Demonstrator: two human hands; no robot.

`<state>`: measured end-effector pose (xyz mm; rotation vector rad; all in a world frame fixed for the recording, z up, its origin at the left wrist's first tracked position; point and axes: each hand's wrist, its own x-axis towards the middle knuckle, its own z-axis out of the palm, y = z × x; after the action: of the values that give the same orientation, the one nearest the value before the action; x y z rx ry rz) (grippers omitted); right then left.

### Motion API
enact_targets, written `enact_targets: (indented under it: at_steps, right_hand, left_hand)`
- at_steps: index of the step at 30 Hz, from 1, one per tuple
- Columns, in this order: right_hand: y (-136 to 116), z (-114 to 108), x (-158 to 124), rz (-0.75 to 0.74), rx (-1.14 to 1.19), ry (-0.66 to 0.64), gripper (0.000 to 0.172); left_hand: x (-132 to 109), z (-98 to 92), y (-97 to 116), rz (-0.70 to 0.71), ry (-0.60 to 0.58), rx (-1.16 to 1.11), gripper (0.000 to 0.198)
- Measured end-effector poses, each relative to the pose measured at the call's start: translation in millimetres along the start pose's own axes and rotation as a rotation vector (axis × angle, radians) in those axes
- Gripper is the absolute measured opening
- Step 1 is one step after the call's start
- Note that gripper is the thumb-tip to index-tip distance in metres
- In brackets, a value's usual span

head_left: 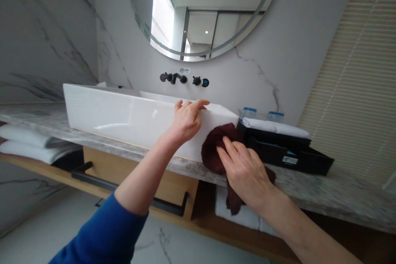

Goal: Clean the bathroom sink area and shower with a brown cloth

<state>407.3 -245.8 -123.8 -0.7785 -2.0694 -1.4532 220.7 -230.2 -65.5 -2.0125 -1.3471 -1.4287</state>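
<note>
A white rectangular sink stands on a grey marble counter. My left hand rests on the sink's front right rim, fingers curled over the edge. My right hand presses a dark maroon cloth against the sink's right front corner, fingers flat on the cloth. Part of the cloth hangs down below the counter edge.
A black tray with a folded white towel and two capped glasses sits right of the sink. Black wall taps and a round mirror are above. Folded white towels lie on the wooden shelf below, beside a drawer with a black handle.
</note>
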Motion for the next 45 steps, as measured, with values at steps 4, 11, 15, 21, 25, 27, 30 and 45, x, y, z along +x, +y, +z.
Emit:
enact_targets:
  at_steps: [4, 11, 15, 21, 25, 27, 30, 45]
  right_hand:
    - [-2, -2, 20, 0.047, -0.023, 0.003, 0.035]
    - [-1, 0, -6, -0.019, -0.029, -0.016, 0.034]
    - [3, -2, 15, 0.024, -0.054, 0.023, 0.033]
    - [-5, -3, -13, -0.028, -0.025, -0.039, 0.032]
    - [1, -5, -1, -0.014, -0.014, -0.029, 0.032]
    - [1, -6, 18, 0.042, -0.032, -0.019, 0.032]
    - [-5, -6, 21, 0.054, -0.038, -0.035, 0.033]
    - [-27, 3, 1, 0.020, 0.093, -0.063, 0.033]
  left_hand:
    - [0, 0.4, -1, 0.004, 0.021, -0.001, 0.050]
    - [1, 4.1, -3, -0.002, 0.033, 0.010, 0.053]
    - [1, 5.5, -4, -0.002, 0.046, 0.000, 0.055]
    - [1, 5.4, -1, -0.008, 0.034, 0.008, 0.057]
    - [0, 6.3, 2, -0.023, 0.047, -0.002, 0.057]
    - [-1, 5.6, 2, -0.030, 0.056, -0.012, 0.056]
    - [-2, 3.8, 1, -0.018, 0.046, -0.018, 0.056]
    - [-1, 5.7, -2, 0.008, 0.049, -0.039, 0.053]
